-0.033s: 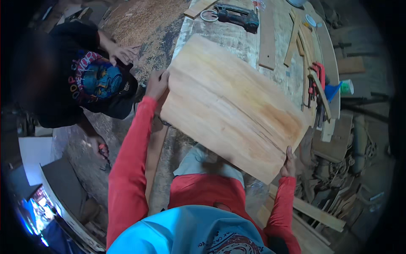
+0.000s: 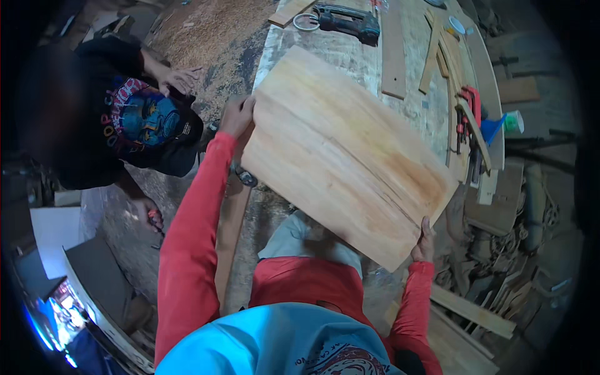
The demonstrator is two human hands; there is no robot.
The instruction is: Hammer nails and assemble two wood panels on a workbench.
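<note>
Gripping a wide wooden board [image 2: 356, 153] by its two short ends, a person in red sleeves holds it slantwise over the near part of a worktable [image 2: 353, 62]. The left hand [image 2: 238, 117] is closed on the middle of the left end, the right hand [image 2: 425, 242] on the middle of the right, thumb on top (whether the wood touches the worktable cannot be told). The left end has just shifted slightly away from the body, baring more of a small dark object [image 2: 247, 178] by the left forearm; the right end has barely moved. That suggests a small change of angle, the hold unbroken. A dark power tool [image 2: 347, 24] lies toward the worktable's far left, and red clamps [image 2: 475, 103] sit by its right edge.
</note>
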